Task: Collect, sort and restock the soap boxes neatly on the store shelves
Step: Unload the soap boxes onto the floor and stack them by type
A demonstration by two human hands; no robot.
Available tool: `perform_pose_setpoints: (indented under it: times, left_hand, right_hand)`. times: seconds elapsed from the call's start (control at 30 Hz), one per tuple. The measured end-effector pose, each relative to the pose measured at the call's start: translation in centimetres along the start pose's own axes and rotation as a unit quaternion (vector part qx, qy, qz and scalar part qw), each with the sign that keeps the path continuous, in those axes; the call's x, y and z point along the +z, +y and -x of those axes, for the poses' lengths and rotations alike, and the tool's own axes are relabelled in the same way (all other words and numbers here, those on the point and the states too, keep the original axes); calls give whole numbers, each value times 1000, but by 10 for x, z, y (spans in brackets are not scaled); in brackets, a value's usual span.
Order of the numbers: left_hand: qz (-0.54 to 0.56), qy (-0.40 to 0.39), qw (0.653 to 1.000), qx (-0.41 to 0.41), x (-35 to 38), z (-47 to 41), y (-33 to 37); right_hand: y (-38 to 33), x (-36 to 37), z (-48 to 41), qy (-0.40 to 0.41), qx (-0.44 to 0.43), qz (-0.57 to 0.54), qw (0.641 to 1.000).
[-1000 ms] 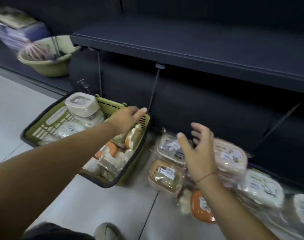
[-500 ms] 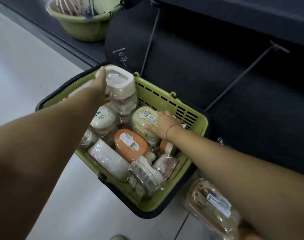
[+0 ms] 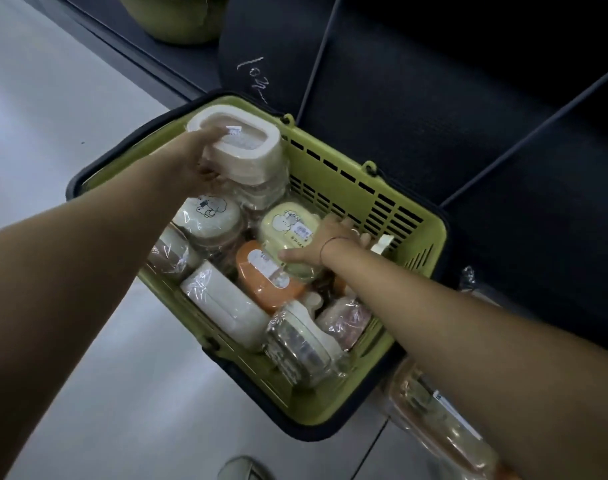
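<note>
A green basket (image 3: 416,244) with a dark rim sits on the pale floor (image 3: 88,393). Its far side is close against the dark base of the shelf unit (image 3: 503,168). Both hands are inside it.

The left hand (image 3: 191,161) grips a cream soap box (image 3: 240,142) at the basket's far left corner, fingers over the box's left edge and thumb tucked under its near side. This box tops a stack of like boxes and stands above the basket rim, with open air all around it.

The right hand (image 3: 326,240) holds a pale yellow soap box (image 3: 288,230) near the slotted far wall. The thumb lies along the box's near edge and the fingers wrap its right end, in a narrow gap between box and wall.

The basket is packed tight. A white soap box with a cartoon print (image 3: 207,216) lies just left of the yellow one, and an orange soap box (image 3: 264,278) touches the yellow one's near edge. A long white wrapped box (image 3: 226,306) and a clear wrapped box (image 3: 299,344) fill the near side up to the rim.

The floor to the left of the basket and on its near side is open. To the right, more wrapped soap boxes (image 3: 430,407) lie on the floor just beside the basket, partly under the right forearm. A green bowl (image 3: 178,19) sits on the low shelf at the top edge of the view.
</note>
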State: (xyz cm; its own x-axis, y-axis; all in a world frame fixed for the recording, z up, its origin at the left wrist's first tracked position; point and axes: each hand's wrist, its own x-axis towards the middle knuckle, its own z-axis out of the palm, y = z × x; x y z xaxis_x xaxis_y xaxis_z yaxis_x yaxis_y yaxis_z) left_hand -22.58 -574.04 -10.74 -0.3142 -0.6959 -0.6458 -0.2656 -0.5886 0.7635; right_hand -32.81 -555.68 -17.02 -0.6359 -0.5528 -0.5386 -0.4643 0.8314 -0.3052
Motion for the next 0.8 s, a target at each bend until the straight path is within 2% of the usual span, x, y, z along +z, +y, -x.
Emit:
perform_pose_setpoints:
  times: [0.13, 0.23, 0.33, 0.43, 0.5, 0.63, 0.73, 0.8]
  left_hand:
    - [53, 14, 998, -17, -7, 19, -2]
    - [78, -4, 997, 0, -8, 40, 0]
    - [86, -18, 996, 18, -1, 76, 3]
    - [83, -48, 995, 32, 11, 120, 2]
    - [72, -81, 993, 40, 21, 152, -2]
    - [31, -135, 989, 41, 50, 216, -17]
    - [-11, -177, 983, 37, 77, 259, -35]
    - [-47, -202, 978, 37, 95, 283, -48]
  right_hand:
    - [-5, 3, 23, -9, -27, -6, 1000]
    - [-2, 9, 40, 30, -54, -1, 998]
    - [3, 6, 57, 35, -89, -82, 992]
    - [24, -22, 89, 36, -112, -210, 971]
    - [52, -53, 126, 64, -123, -321, 937]
    - [147, -102, 218, 91, -133, -536, 829]
    - [235, -104, 283, 99, -85, -647, 752]
    - [290, -89, 322, 98, -27, -686, 720]
